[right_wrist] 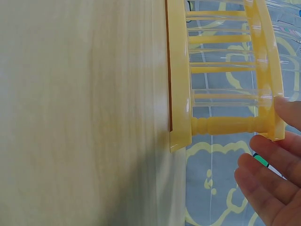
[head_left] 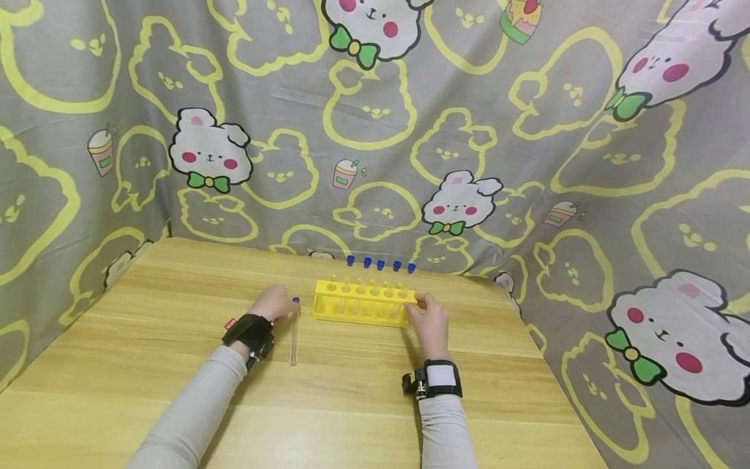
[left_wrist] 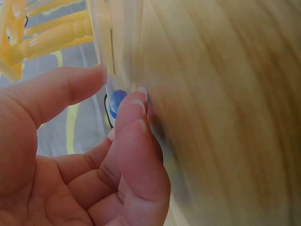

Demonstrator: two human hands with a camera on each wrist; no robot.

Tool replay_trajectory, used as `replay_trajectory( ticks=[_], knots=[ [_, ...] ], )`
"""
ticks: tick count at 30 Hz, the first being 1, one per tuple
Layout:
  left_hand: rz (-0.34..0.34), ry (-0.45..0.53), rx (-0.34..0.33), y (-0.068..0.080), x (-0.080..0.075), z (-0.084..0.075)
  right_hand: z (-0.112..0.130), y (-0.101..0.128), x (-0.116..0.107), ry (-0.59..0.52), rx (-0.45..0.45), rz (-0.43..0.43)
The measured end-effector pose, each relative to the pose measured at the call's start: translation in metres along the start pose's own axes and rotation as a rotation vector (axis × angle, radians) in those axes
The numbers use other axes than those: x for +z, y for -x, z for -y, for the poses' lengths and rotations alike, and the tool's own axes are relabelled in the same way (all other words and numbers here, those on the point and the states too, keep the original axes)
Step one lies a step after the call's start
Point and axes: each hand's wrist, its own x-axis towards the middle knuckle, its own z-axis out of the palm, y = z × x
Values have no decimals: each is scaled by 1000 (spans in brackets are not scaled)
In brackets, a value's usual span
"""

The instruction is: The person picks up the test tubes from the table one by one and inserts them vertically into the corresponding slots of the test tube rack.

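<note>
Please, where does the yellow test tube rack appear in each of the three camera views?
Head: the yellow test tube rack stands at the middle of the wooden table, the right hand touching its right end.
Left wrist: only a corner, top left.
Right wrist: upper right, upright on the table edge.
Shared landmark: the wooden table.

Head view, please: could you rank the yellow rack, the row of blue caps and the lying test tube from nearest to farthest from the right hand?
1. Yellow rack, touched by the right hand.
2. Row of blue caps, behind the rack.
3. Lying test tube, far left, by the left hand.
</note>
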Motion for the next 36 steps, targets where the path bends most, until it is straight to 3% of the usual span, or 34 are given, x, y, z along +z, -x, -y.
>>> replay_trajectory(
  ticks=[11, 22, 31, 36],
  knots=[
    [-9, 109, -25, -1, 2, 2, -1, 0, 1, 10, -6, -2],
    [-18, 88, -40, 3, -5, 3, 1, 2, 3, 2, 7, 6],
    [-79, 101, 2, 13, -23, -2, 0, 1, 3, -6, -2, -6],
    [-149, 127, 39, 18, -29, -5, -2, 0, 4, 4, -5, -11]
  ],
)
